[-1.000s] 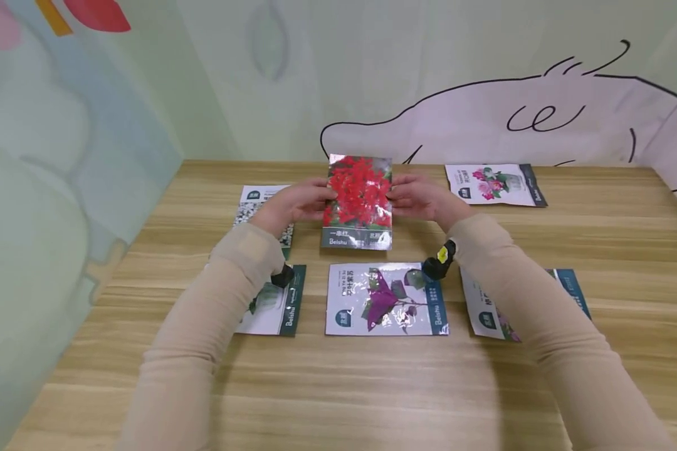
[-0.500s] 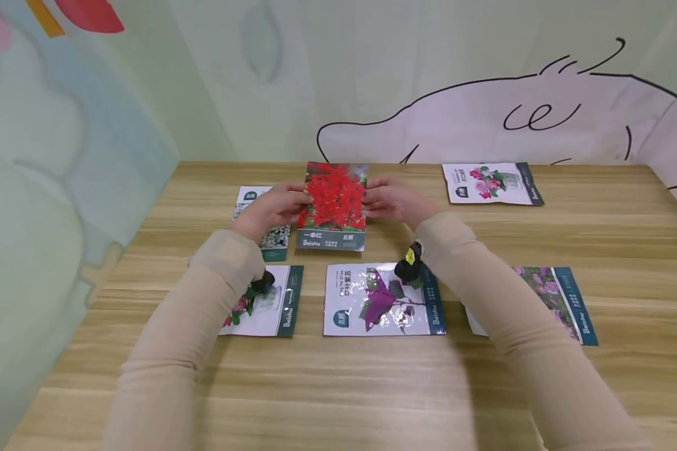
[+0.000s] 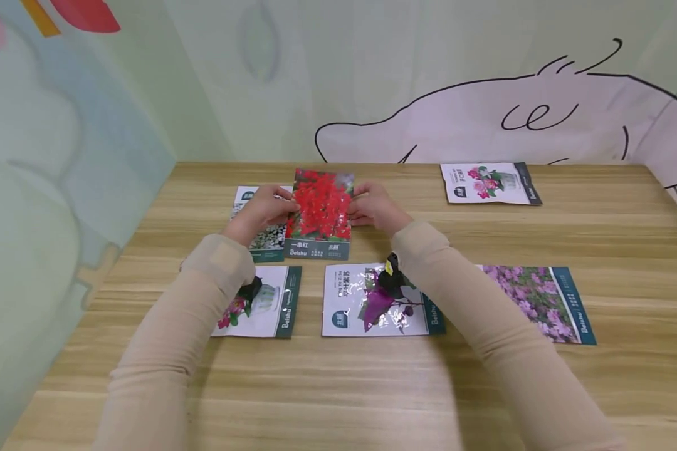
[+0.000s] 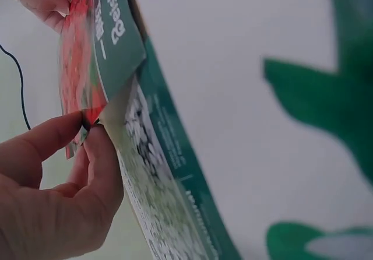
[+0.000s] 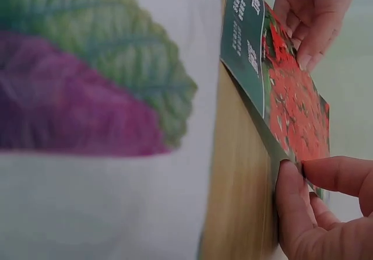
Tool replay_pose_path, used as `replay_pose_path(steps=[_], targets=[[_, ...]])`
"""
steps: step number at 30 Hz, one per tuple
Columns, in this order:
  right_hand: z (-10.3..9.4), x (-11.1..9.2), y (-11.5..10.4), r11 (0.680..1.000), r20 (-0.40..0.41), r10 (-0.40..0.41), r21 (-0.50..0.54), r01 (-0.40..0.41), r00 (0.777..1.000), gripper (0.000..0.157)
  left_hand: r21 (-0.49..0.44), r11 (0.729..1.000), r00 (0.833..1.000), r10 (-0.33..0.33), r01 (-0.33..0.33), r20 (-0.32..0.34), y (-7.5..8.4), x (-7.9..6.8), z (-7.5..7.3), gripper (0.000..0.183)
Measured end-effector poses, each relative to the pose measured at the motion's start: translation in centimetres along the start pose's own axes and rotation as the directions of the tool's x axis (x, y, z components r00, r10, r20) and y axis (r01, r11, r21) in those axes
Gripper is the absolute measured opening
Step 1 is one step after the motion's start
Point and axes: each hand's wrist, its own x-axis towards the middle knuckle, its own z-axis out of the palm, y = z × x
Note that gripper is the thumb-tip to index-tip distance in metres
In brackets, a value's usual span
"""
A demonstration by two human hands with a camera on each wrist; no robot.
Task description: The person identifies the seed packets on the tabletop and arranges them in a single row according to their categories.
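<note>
Between both hands is a seed packet with red flowers [image 3: 320, 210] and a dark grey-green lower band. My left hand [image 3: 266, 212] pinches its left edge between thumb and fingers, as the left wrist view shows with the left hand [image 4: 76, 184] close up. On the opposite edge, my right hand [image 3: 375, 207] pinches it too; in the right wrist view the right thumb and fingers [image 5: 341, 175] meet at that edge. The packet is low over the table, slightly tilted. Just left of it lies a seed packet with small white flowers [image 3: 267, 238], partly covered by my left hand.
Along the front lie a pink-flower packet [image 3: 271, 313] under my left wrist, a purple-leaf packet [image 3: 350, 313] in the middle, and a mauve-flower packet [image 3: 541, 300] partly behind my right sleeve. Another pink-flower packet [image 3: 485, 185] lies at the back right, near the wall [image 3: 372, 75].
Both hands have carried the red-flower packet left and lower, close beside the white-flower packet. More of the mauve-flower packet shows as the right arm moved left.
</note>
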Motion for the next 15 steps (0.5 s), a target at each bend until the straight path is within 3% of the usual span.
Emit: replay_pose_path(steps=[8, 15], targets=[[0.0, -0.25, -0.12, 0.997, -0.024, -0.01, -0.08, 0.008, 1.0, 0.042, 0.08, 0.996, 0.999, 0.025, -0.027, 0.032, -0.12, -0.27, -0.07, 0.032], [0.06, -0.47, -0.25, 0.99, -0.036, -0.022, -0.143, 0.016, 0.999, 0.047, 0.095, 0.995, 0.998, -0.002, -0.004, 0.063, 0.18, -0.52, -0.08, 0.038]])
